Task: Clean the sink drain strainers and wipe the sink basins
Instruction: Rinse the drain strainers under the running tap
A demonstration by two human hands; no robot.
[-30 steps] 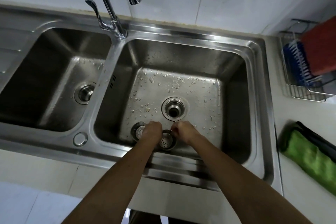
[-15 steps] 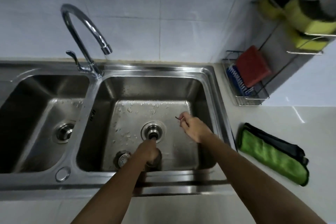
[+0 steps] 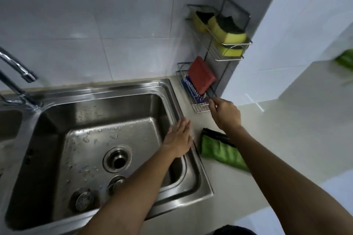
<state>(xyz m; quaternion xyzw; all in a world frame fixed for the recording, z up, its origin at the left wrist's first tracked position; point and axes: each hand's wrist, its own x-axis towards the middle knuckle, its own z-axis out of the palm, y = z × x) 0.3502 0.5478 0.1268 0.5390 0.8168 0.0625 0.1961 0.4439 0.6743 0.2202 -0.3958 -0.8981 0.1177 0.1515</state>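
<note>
Two strainers lie loose on the floor of the right basin (image 3: 168,99), down in its near-left part: one (image 3: 84,199) in plain sight, the other (image 3: 116,182) half under the left forearm. The drain (image 3: 118,161) between them and the middle of the basin stands open. The left hand (image 3: 178,140) lies flat on the basin's right rim, fingers straight and together, holding nothing. The right hand (image 3: 225,112) has its fingertips at the front corner of the wire rack (image 3: 198,109); whether they pinch the wire, something small, or nothing, I cannot tell.

What worries me: with the drain uncovered, any grit rinsed off would go straight down. The rim looks wet, so a leaning palm could slip. A tug on the rack might tip the red pad (image 3: 201,76) propped against it.

Counted: two strainers, one open drain, one red pad, one blue brush (image 3: 191,87), three yellow sponges (image 3: 227,31) as best I make out, one green cloth (image 3: 219,151) on the counter, one tap (image 3: 19,70)
</note>
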